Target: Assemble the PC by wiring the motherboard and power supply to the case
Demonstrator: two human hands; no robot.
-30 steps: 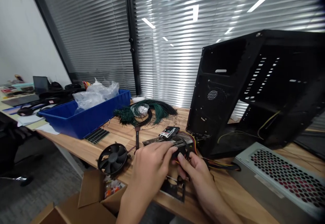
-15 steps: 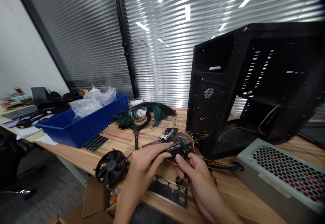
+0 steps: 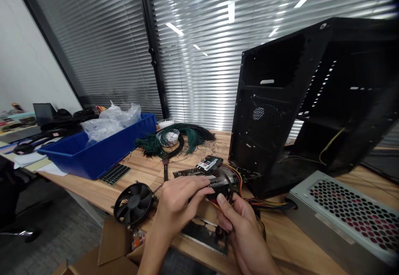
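Observation:
My left hand [image 3: 177,204] is closed on the near edge of a dark circuit board [image 3: 183,173], its fingers together on top and the thumb lower down. A strip of pale contacts [image 3: 218,181] shows just past the fingertips. My right hand [image 3: 243,221] pinches a black part at the board's near side with thumb and fingers; its kind is partly hidden. A solid-state drive [image 3: 209,164] lies on the board, with yellow, red and black wires [image 3: 238,173] curving from it toward my right hand. Below my hands lies a metal I/O shield [image 3: 204,234].
A black computer case [image 3: 264,142] stands at the right, behind a grey power supply [image 3: 336,221] with bundled wires. To the left are a black fan [image 3: 134,203], a blue bin [image 3: 93,158] with plastic bags, a brush [image 3: 166,169] and green wires [image 3: 193,137]. A cardboard box [image 3: 114,241] sits below the edge.
The view has shifted slightly. My right hand's fingers have moved a little at the black part, and my left hand lies somewhat flatter along the board edge.

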